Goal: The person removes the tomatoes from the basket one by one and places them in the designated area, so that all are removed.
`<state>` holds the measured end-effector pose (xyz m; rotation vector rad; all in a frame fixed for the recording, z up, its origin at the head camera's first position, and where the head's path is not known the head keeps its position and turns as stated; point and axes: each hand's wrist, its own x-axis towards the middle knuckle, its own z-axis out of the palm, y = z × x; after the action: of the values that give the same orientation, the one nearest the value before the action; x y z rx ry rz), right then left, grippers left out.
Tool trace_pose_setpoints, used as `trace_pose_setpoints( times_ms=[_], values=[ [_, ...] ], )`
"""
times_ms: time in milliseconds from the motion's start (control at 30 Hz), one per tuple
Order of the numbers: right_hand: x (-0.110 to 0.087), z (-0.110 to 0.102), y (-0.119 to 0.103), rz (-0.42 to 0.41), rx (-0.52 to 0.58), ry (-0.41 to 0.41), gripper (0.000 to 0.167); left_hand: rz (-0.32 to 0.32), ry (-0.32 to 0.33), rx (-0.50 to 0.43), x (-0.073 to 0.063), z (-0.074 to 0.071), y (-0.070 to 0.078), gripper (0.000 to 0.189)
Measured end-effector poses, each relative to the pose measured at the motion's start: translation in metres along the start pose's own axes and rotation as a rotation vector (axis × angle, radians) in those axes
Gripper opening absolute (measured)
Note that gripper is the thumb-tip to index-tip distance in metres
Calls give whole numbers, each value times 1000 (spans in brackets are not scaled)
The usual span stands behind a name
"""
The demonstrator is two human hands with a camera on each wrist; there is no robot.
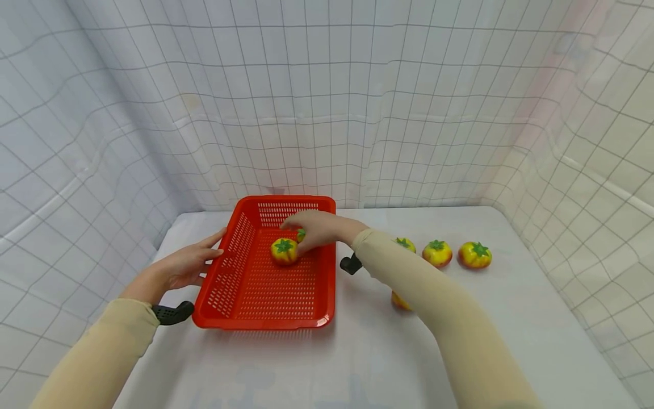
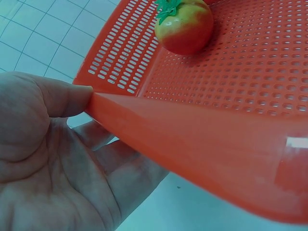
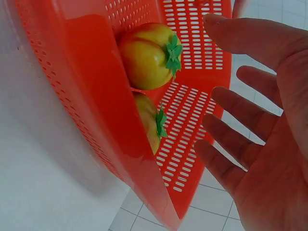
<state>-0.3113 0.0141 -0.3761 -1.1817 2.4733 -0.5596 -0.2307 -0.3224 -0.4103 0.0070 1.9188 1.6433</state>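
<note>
A red perforated plastic basket (image 1: pixel 276 292) stands on the white table. At its left side, my left hand (image 1: pixel 186 264) pinches the rim, thumb on top and fingers beneath, as the left wrist view shows. Inside lie two yellow-and-red tomatoes with green leafy caps: one tomato (image 3: pixel 149 57) in plain sight, the other tomato (image 3: pixel 148 122) partly hidden by the basket wall in the right wrist view. My right hand (image 1: pixel 317 228) is over the basket's right part, fingers spread and holding nothing. In the head view it covers most of the farther tomato (image 1: pixel 301 234).
Right of the basket, a row of similar tomatoes lies on the table: one tomato (image 1: pixel 405 243) half behind my right sleeve, a middle tomato (image 1: pixel 437 254) and an outer tomato (image 1: pixel 475 256). Nearer, another tomato (image 1: pixel 400 302) shows beside the sleeve. Checked white curtains (image 1: pixel 317 113) surround the table.
</note>
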Motion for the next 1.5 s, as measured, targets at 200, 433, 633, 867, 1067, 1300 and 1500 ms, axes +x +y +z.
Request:
trace_pose_setpoints(
  times_ms=[200, 433, 633, 867, 1067, 1300, 1500],
  values=[
    [9, 2, 5, 47, 2, -9, 61, 7, -1, 2, 0, 0, 0, 71],
    [17, 2, 5, 103, 14, -28, 64, 4, -1, -8, -1, 1, -1, 72],
    [26, 4, 2, 132, 66, -81, 72, 1, 8, -5, -3, 3, -1, 72],
    [37, 9, -1, 235, 114, -161, 79, -11, 5, -4, -1, 2, -1, 71],
    [40, 11, -5, 305, 112, -196, 82, -14, 15, -15, -1, 2, 0, 71],
    [44, 13, -6, 383, 216, -215, 83, -7, 20, -2, -4, 4, 1, 72],
    [49, 15, -6, 401, 249, -210, 84, -5, 28, 4, -3, 4, 0, 72]
  ],
)
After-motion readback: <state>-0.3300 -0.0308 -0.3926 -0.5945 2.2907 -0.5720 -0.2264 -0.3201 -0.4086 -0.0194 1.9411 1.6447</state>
